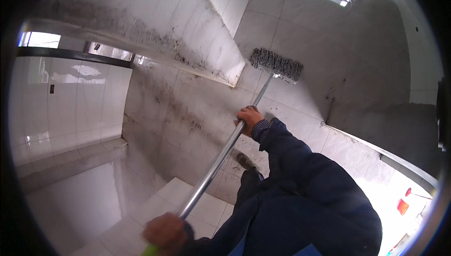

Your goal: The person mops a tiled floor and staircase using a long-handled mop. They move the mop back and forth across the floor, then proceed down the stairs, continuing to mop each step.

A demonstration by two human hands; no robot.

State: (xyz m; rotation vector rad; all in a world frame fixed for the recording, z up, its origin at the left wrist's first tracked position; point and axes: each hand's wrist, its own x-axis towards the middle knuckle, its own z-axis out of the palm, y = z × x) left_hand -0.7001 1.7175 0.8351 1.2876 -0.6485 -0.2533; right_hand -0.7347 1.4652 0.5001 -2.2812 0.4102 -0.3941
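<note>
A flat mop with a metal pole (pixel 215 169) slants across the view. Its grey shaggy mop head (pixel 276 63) rests on the tiled floor at the upper middle. My right hand (pixel 249 118) is wrapped around the pole partway down, nearer the mop head. At the bottom, my left hand (pixel 166 233) grips the pole's upper end, slightly blurred, with a bright green part showing just below it. Both arms are in dark blue sleeves. A shoe (pixel 245 161) stands on the floor beside the pole.
Dirty grey floor tiles (pixel 197 115) bear dark smudges. A low stained partition (pixel 141 20) ends near the mop head. White tiled walls and a ledge (pixel 70 157) stand at left. A dark panel or wall (pixel 380 129) is at right, with red objects (pixel 402 206) in bright light beyond.
</note>
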